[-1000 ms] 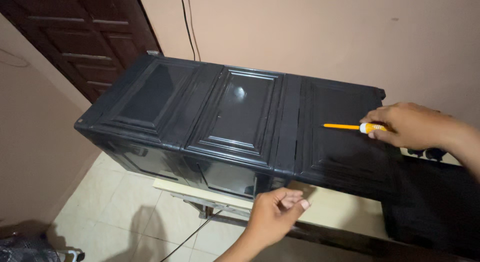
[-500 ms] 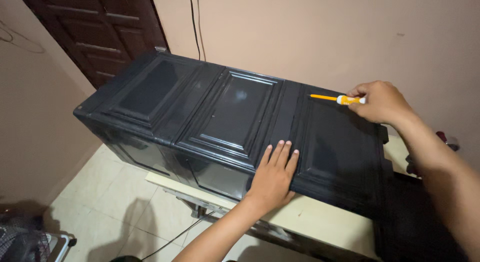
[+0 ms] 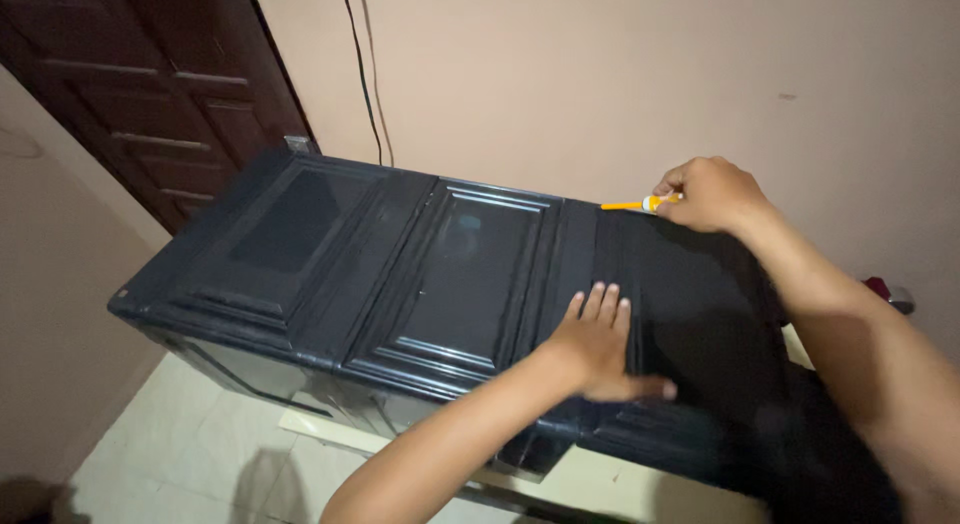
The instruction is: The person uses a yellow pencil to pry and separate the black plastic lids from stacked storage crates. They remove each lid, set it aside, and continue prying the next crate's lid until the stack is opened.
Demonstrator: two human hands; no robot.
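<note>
The left hand (image 3: 600, 344) lies flat on the black cabinet (image 3: 400, 274), fingers together and pointing away, thumb stuck out to the side. It presses on the raised strip between the middle panel and the panel to its right. The cabinet lies on its side across a pale table (image 3: 600, 484) that shows just under that hand and wrist.

The right hand (image 3: 708, 194) is closed around the handle of a yellow screwdriver (image 3: 630, 204), up at the cabinet's far edge, close to the wall (image 3: 620, 74). The shaft points leftward from the fist, and its tip sits right at the far end of the strip, straight ahead of the left hand. Whether the tip is seated in a screw cannot be told; the spot is too small and dark.

As a judgement: the work looks barely begun, with the cabinet braced and the tool just set at one point. No loose screws or removed parts show near either hand, so the panels seem all in place

A dark wooden door (image 3: 160, 94) stands well beyond the left hand, to its left
</note>
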